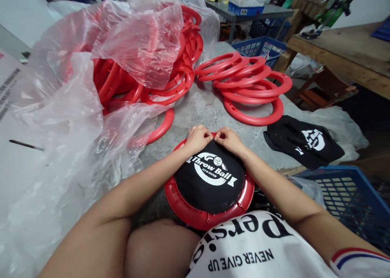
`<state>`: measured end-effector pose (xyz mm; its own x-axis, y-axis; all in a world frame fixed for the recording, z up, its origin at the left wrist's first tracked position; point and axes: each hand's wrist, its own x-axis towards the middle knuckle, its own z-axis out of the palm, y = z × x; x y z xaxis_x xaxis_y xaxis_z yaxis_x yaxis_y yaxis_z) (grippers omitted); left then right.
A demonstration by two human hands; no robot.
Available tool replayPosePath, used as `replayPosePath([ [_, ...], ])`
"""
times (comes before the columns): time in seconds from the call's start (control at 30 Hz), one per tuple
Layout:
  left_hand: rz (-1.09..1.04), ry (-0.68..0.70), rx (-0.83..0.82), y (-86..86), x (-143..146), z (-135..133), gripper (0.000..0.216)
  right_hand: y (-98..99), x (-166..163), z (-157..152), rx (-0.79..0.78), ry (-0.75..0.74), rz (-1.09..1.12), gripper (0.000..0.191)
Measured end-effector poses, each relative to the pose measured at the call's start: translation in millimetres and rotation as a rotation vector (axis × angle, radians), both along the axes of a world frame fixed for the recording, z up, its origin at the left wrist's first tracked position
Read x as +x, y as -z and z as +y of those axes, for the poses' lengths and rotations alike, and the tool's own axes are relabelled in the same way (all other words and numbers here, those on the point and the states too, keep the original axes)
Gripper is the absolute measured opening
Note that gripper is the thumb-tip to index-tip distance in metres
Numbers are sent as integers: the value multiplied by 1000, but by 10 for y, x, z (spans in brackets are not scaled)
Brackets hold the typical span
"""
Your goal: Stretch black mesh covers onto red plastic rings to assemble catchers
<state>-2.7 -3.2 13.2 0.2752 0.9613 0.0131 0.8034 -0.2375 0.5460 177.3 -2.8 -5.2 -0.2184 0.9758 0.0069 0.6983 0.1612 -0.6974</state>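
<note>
A red plastic ring [195, 213] lies on the grey table right in front of me, covered by a black mesh cloth [210, 180] printed "Throw Ball" in white. My left hand [198, 137] and my right hand [228, 139] meet at the ring's far edge, both with fingers curled and pinching the cloth's rim against the ring. Both forearms reach in from below on either side of the ring.
A heap of red rings [170, 83] spills from clear plastic bags [76, 107] on the left. A loose stack of red rings [252, 87] lies farther back. A spare black cloth [304, 142] rests at the right, above a blue crate [350, 196]. A wooden bench [344, 54] stands at the far right.
</note>
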Motion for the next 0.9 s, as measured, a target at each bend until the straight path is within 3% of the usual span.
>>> replayPosePath([
  [0.27,-26,-53,-17,-12,25,9,16,-83,-21,-37,0,-3,-61,14],
  [0.9,55,-97,-64,-89,107,30,17,-123,-72,-26,-30,21,-223,15],
])
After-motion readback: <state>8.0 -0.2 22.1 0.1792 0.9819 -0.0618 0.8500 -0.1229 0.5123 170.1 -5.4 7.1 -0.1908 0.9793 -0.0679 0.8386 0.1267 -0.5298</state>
